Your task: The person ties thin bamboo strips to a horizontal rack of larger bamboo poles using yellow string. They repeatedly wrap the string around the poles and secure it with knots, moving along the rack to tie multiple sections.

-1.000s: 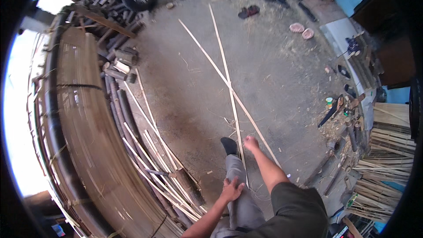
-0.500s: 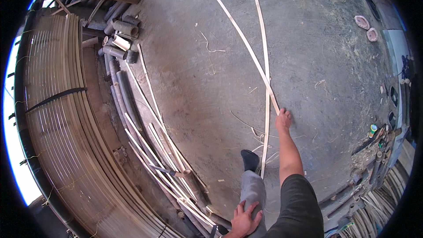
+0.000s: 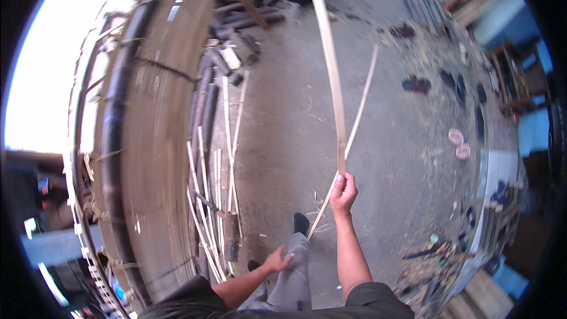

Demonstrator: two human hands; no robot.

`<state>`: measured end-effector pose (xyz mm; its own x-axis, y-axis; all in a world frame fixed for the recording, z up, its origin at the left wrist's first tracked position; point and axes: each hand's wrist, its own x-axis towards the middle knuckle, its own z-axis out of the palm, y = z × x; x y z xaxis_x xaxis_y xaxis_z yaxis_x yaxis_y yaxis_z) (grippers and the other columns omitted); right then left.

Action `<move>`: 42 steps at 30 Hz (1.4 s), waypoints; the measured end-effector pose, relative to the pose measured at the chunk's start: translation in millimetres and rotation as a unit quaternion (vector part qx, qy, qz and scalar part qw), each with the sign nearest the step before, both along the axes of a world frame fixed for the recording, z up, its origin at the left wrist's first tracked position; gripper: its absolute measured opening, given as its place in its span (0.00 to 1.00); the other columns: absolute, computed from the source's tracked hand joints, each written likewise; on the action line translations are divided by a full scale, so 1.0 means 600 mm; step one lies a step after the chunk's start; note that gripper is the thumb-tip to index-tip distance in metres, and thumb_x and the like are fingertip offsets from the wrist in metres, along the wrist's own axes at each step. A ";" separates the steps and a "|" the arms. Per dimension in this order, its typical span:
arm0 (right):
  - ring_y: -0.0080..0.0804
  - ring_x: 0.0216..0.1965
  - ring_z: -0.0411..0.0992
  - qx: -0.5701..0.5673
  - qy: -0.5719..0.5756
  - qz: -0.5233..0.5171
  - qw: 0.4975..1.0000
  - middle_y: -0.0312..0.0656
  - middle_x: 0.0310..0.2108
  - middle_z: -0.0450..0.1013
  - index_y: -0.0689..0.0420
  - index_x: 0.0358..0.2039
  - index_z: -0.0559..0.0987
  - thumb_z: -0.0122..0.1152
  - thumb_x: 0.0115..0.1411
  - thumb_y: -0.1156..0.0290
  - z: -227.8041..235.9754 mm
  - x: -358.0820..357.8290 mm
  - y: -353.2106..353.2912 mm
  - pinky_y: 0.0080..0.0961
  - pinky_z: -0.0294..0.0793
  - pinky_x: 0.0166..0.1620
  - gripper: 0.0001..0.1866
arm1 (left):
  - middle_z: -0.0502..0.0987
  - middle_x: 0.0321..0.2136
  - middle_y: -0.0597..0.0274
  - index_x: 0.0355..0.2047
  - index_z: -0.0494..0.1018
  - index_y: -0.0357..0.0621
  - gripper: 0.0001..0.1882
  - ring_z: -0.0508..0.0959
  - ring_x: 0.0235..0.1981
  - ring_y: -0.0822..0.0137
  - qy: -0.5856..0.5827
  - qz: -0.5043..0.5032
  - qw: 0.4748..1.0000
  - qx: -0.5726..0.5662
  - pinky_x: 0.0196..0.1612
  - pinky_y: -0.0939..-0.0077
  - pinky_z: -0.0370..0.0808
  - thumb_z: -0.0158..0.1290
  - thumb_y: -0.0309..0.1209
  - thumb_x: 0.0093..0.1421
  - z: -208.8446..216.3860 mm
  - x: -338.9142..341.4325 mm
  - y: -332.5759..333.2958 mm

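Note:
My right hand (image 3: 343, 194) grips the near end of a long, flat bamboo strip (image 3: 332, 68), thumb on top. The strip rises away from me to the top edge, its far end out of sight. Behind it a second pale strip (image 3: 362, 100) lies slantwise on the floor, running down to beside my foot. My left hand (image 3: 276, 260) hangs by my grey trouser leg at knee height, fingers loosely apart and holding nothing. Whether it touches the cloth I cannot tell.
On the left, a rack of bamboo slats (image 3: 159, 159) stands beside several loose strips (image 3: 204, 201) and dark bamboo poles (image 3: 209, 118). Cut bamboo pieces (image 3: 233, 53) are heaped beyond. Sandals (image 3: 416, 85), pink slippers (image 3: 456, 136) and scraps (image 3: 428, 260) lie along the right.
My right hand has lifted the held strip off the floor. My left hand has come off my knee and moved left. My view has swung upward and to the left.

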<state>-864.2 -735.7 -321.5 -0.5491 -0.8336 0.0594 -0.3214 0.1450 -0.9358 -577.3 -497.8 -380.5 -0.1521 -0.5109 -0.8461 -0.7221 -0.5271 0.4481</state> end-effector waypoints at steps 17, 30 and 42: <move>0.15 0.22 0.61 -0.083 -0.523 0.357 0.769 0.29 0.27 0.64 0.43 0.55 0.61 0.43 0.74 0.62 0.784 0.591 -0.235 0.14 0.63 0.22 0.12 | 0.76 0.31 0.55 0.45 0.74 0.38 0.17 0.77 0.35 0.64 0.038 0.284 0.860 -0.423 0.42 0.69 0.73 0.43 0.40 0.72 0.709 0.288 -0.282; 0.33 0.36 0.77 0.270 -0.416 0.594 0.633 0.45 0.40 0.71 0.53 0.52 0.59 0.47 0.71 0.68 0.649 0.960 -0.060 0.33 0.83 0.39 0.13 | 0.77 0.22 0.52 0.30 0.78 0.41 0.24 0.75 0.29 0.54 -0.433 0.443 0.729 -0.292 0.53 0.53 0.57 0.48 0.51 0.67 0.894 0.624 0.064; 0.19 0.28 0.73 0.270 -0.288 0.538 0.745 0.35 0.33 0.73 0.56 0.44 0.75 0.54 0.69 0.62 0.564 0.733 -0.455 0.22 0.79 0.33 0.11 | 0.79 0.45 0.46 0.45 0.80 0.50 0.20 0.77 0.49 0.41 -0.583 0.420 0.691 -0.085 0.53 0.32 0.63 0.50 0.49 0.64 0.810 0.744 -0.076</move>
<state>-424.7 -1008.9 17.2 0.6500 -0.6257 -0.4313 -0.0923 0.4984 -0.8620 -131.2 -543.2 105.7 0.9918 -0.1123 -0.0617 -0.1167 -0.9905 -0.0730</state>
